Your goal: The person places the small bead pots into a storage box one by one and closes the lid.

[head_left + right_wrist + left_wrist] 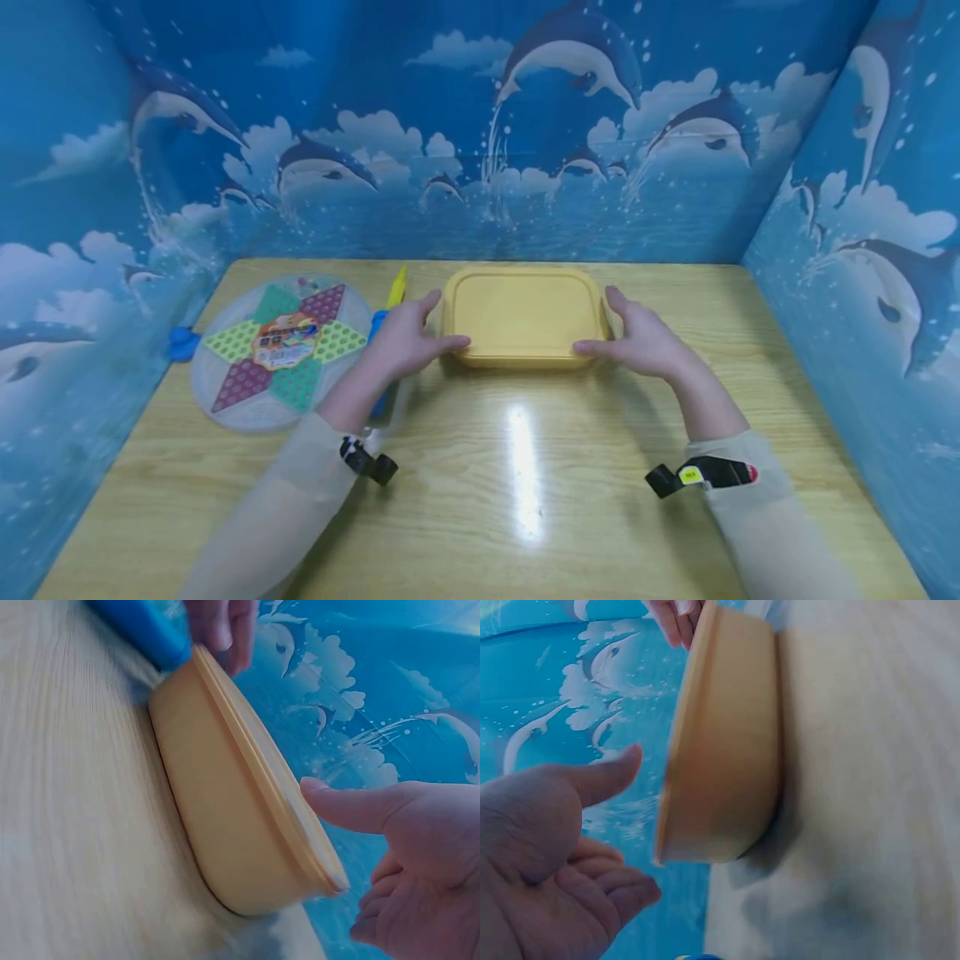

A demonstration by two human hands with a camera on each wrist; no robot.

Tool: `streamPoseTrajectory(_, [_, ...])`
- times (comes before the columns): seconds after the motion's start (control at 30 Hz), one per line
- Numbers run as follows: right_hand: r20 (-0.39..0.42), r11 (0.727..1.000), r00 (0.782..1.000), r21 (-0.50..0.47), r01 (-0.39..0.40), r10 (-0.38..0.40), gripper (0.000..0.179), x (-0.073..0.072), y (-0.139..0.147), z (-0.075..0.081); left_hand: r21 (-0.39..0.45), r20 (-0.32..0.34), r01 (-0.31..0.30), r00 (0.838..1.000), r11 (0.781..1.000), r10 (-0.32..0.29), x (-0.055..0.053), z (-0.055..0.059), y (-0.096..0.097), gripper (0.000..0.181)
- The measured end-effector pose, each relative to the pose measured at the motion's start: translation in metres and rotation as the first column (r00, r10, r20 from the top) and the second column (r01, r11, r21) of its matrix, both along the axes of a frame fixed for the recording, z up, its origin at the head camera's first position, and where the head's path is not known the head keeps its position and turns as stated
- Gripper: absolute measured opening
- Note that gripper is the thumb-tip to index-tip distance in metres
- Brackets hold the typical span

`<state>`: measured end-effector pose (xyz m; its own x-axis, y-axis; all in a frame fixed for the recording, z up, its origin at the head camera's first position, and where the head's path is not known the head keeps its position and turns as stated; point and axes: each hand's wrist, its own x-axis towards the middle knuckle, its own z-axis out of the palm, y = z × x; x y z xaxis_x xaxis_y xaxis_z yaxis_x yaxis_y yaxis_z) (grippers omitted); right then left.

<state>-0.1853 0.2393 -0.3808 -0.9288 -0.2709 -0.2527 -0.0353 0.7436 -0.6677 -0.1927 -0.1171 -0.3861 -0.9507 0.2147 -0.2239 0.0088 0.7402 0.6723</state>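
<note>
A yellow rectangular lidded box (pixel 525 317) sits flat on the wooden table, lid up. My left hand (pixel 408 337) is at its left end, thumb extended at the near corner of the lid. In the left wrist view that hand (pixel 555 847) has a gap to the box, its fingers loosely bent. At the opposite end is my right hand (pixel 645 337), thumb over the near right corner. The right wrist view shows its thumb tip at the lid's edge, touching or nearly so, while the other fingers of the hand (pixel 420 855) stay apart from the box.
A round clear-cased Chinese checkers board (pixel 292 379) lies on the left. Between it and the box is a long blue item with a yellow pointed tip (pixel 397 287), partly behind my left hand. A small blue object (pixel 182 343) is at the left edge. Dolphin-printed walls (pixel 480 167) surround the table.
</note>
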Motion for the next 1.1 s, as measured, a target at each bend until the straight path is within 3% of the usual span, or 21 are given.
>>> streamPoseTrajectory(0.1, [-0.041,0.998,0.997,0.039,-0.059,0.06,0.117,-0.005,0.006,0.004,-0.048,-0.028,0.062,0.998,0.997,-0.063,-0.004,0.006,0.001,0.106])
streamPoseTrajectory(0.17, [-0.045,0.993,0.993,0.055,-0.108,0.111,0.117,-0.009,0.008,0.005,-0.103,-0.056,0.119,0.991,0.988,-0.125,-0.008,0.005,0.004,0.108])
streamPoseTrajectory(0.3, [-0.025,0.974,0.978,0.099,-0.205,0.209,0.117,-0.016,0.011,0.002,-0.243,-0.114,0.231,0.958,0.942,-0.264,-0.014,-0.003,0.004,0.111])
streamPoseTrajectory(0.4, [-0.014,0.96,0.968,0.133,-0.248,0.252,0.117,-0.018,0.012,-0.001,-0.307,-0.106,0.268,0.944,0.913,-0.312,-0.016,-0.007,0.004,0.112])
streamPoseTrajectory(0.57, [-0.011,0.946,0.96,0.173,-0.274,0.28,0.119,-0.022,0.016,0.001,-0.366,-0.08,0.295,0.935,0.883,-0.345,-0.019,-0.006,0.005,0.117])
streamPoseTrajectory(0.77, [-0.024,0.931,0.949,0.207,-0.302,0.314,0.126,-0.032,0.017,0.006,-0.373,-0.073,0.322,0.925,0.87,-0.373,-0.029,0.002,0.008,0.125])
streamPoseTrajectory(0.97, [0.028,0.922,0.946,0.22,-0.32,0.322,0.128,-0.034,0.015,-0.005,-0.359,-0.027,0.356,0.92,0.863,-0.391,-0.031,-0.01,0.008,0.132])
streamPoseTrajectory(1.1, [-0.019,0.918,0.939,0.219,-0.332,0.344,0.124,-0.028,0.015,-0.014,-0.372,-0.041,0.354,0.917,0.858,-0.396,-0.026,-0.018,0.005,0.129])
